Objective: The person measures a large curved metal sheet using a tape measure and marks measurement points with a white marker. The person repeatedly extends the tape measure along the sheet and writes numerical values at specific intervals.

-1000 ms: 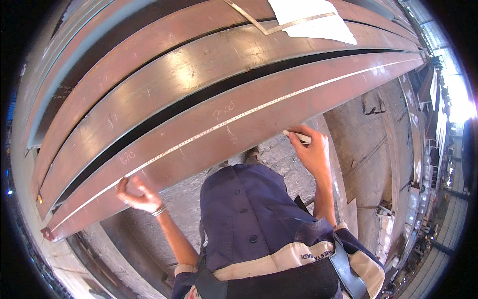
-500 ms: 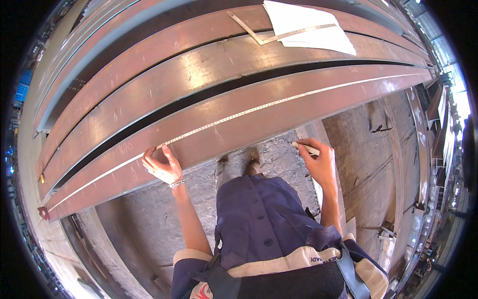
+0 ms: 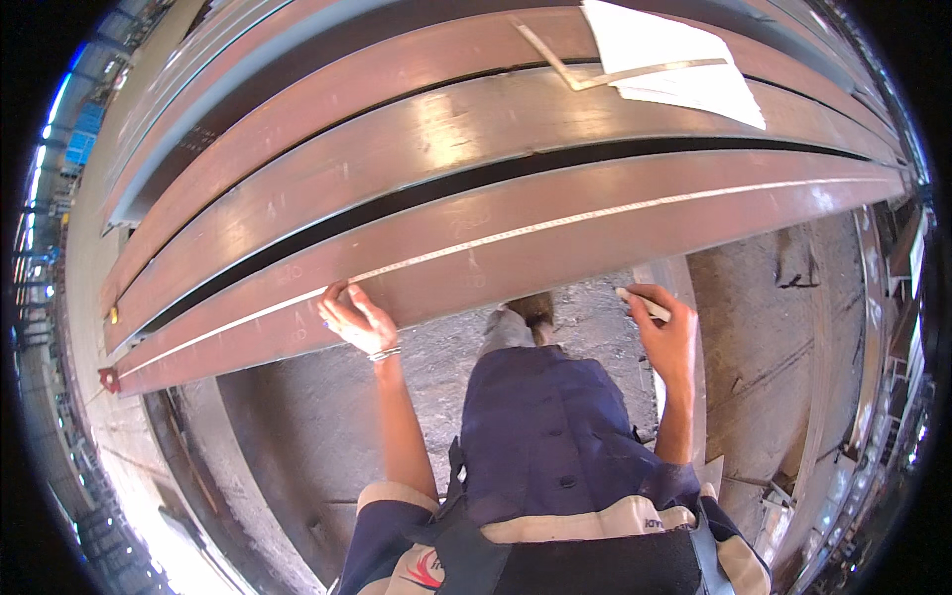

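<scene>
A pale tape measure (image 3: 516, 235) lies stretched along the nearest reddish-brown steel beam (image 3: 595, 248). My left hand (image 3: 359, 319) rests on this beam, its fingertips touching the tape and its thumb apart from the fingers. A red piece (image 3: 109, 379) sits at the tape's left end, at the beam's end. Off the beam's near edge, in the air to the right, my right hand (image 3: 664, 327) pinches a white chalk stick (image 3: 647, 303), its tip pointing up and left. Faint chalk marks show on the beam near the tape.
More steel beams (image 3: 397, 154) lie parallel behind, with dark gaps between. On them rest white paper sheets (image 3: 684, 94) and a metal square (image 3: 575, 81). Below the near beam are grey ground (image 3: 416, 372) and a crosswise support (image 3: 674, 278). Rusty plates (image 3: 764, 347) lie to the right.
The view has shifted, so the beams and both hands appear farther right. My left hand stays on the tape, its fingers slightly rearranged. My right hand still holds the chalk off the beam.
</scene>
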`<state>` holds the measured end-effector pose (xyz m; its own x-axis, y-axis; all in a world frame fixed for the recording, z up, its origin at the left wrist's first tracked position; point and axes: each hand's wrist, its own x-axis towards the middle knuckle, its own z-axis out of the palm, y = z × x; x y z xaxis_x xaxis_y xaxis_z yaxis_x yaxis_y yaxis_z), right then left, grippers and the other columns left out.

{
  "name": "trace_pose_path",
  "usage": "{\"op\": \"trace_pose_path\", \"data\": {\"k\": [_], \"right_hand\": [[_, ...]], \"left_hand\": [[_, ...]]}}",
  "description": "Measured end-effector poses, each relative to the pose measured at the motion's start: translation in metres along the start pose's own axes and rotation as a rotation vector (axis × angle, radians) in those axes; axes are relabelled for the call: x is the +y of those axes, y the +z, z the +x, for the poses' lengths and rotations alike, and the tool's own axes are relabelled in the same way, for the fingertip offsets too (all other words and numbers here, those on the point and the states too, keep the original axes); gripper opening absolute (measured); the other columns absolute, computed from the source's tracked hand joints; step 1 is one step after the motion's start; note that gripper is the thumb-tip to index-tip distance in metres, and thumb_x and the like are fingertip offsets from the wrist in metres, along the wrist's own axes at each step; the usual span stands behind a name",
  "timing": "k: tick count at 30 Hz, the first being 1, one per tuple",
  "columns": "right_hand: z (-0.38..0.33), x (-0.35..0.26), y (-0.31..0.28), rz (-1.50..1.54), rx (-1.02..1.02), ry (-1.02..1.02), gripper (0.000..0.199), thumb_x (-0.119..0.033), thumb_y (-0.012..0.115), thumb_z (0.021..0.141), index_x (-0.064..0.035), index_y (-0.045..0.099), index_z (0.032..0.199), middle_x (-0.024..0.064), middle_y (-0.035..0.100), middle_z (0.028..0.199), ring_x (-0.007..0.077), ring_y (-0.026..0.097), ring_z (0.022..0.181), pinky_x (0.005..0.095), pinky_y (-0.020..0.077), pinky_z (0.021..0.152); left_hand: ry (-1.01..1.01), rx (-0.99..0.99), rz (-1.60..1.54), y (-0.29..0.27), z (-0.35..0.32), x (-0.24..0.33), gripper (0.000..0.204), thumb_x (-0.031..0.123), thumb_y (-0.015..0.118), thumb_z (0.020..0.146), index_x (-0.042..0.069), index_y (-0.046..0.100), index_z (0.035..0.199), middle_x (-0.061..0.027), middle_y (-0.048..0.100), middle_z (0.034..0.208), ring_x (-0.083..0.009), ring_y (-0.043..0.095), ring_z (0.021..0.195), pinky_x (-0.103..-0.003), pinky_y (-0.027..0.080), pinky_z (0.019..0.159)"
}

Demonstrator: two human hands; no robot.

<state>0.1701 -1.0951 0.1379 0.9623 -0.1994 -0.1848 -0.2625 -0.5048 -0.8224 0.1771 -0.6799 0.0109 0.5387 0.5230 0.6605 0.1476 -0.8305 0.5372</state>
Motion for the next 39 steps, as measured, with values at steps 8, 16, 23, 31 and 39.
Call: {"op": "trace_pose_path", "data": {"k": [8, 16, 23, 31, 39], "right_hand": [[0.03, -0.016, 0.006, 0.017, 0.018, -0.002, 0.018, -0.01, 0.075, 0.098, -0.0013, 0.079, 0.113, 0.0125, 0.082, 0.097, 0.016, 0.079, 0.09, 0.0304, 0.0589, 0.08], [0.057, -0.023, 0.036, -0.037, 0.045, -0.104, 0.016, -0.012, 0.076, 0.097, -0.0058, 0.08, 0.11, 0.0136, 0.082, 0.1, 0.0248, 0.081, 0.096, 0.0352, 0.0602, 0.085], [0.072, -0.017, 0.075, -0.122, 0.115, -0.225, 0.017, -0.014, 0.075, 0.099, -0.0078, 0.08, 0.114, 0.0138, 0.081, 0.097, 0.0267, 0.081, 0.09, 0.035, 0.06, 0.081], [0.078, -0.017, 0.081, -0.126, 0.111, -0.193, 0.017, -0.015, 0.075, 0.097, -0.006, 0.078, 0.112, 0.0192, 0.079, 0.1, 0.0366, 0.078, 0.092, 0.0415, 0.0607, 0.081], [0.077, -0.022, 0.086, -0.158, 0.126, -0.244, 0.017, -0.013, 0.076, 0.096, -0.0072, 0.079, 0.112, 0.0173, 0.079, 0.1, 0.0356, 0.077, 0.09, 0.0418, 0.0603, 0.08]], "left_hand": [[-0.014, -0.024, 0.0, -0.003, 0.003, 0.007, 0.034, 0.032, 0.056, 0.11, -0.001, 0.064, 0.112, -0.0168, 0.066, 0.108, -0.0364, 0.061, 0.105, -0.051, 0.046, 0.098], [-0.053, -0.083, 0.067, -0.005, 0.002, 0.004, 0.034, 0.036, 0.058, 0.11, 0.003, 0.065, 0.113, -0.0145, 0.068, 0.112, -0.0342, 0.062, 0.108, -0.05, 0.045, 0.1], [-0.043, -0.09, 0.048, -0.004, 0.004, 0.004, 0.032, 0.032, 0.062, 0.109, 0.001, 0.066, 0.114, -0.016, 0.069, 0.111, -0.0344, 0.064, 0.106, -0.05, 0.049, 0.099], [-0.061, -0.164, 0.071, -0.007, 0.007, 0.005, 0.034, 0.036, 0.063, 0.108, 0.002, 0.067, 0.111, -0.0126, 0.07, 0.112, -0.0315, 0.064, 0.107, -0.05, 0.045, 0.101], [-0.065, -0.181, 0.111, -0.007, 0.007, 0.005, 0.035, 0.038, 0.063, 0.108, 0.003, 0.067, 0.111, -0.012, 0.07, 0.111, -0.0317, 0.064, 0.107, -0.05, 0.045, 0.101]]}}
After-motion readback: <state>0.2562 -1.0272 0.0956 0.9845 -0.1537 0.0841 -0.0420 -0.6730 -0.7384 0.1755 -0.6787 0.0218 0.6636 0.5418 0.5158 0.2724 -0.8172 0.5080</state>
